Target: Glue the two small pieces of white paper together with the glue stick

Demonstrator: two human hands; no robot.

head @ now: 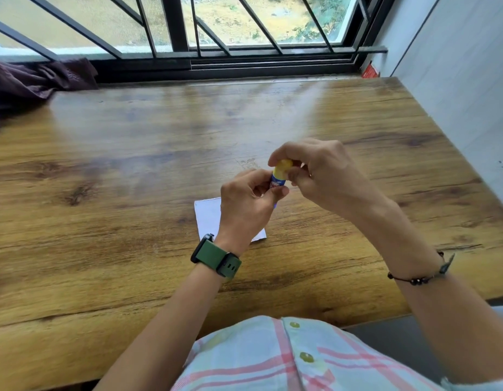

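glue stick [279, 177] held above the table [131, 170], left hand [246, 206] gripping its blue body. right hand [315, 170] pinches the yellow cap [283, 165]. paper [209, 217] lies flat under the left hand.

1 glue stick [279, 176], 1 visible paper [209, 218] (partly hidden), 2 hands.

Wooden table [131, 170] with strong grain and dark knots is filling most of the view, its surface picking up pale reflections. Window [222, 21] with black frame and slanted bars is running along the far edge, letting in daylight; dry yellowish ground and green shrubs are showing outside. White wall [467, 80] is closing off the right side. Dark cloth [32, 80] is lying bunched at the far left corner.
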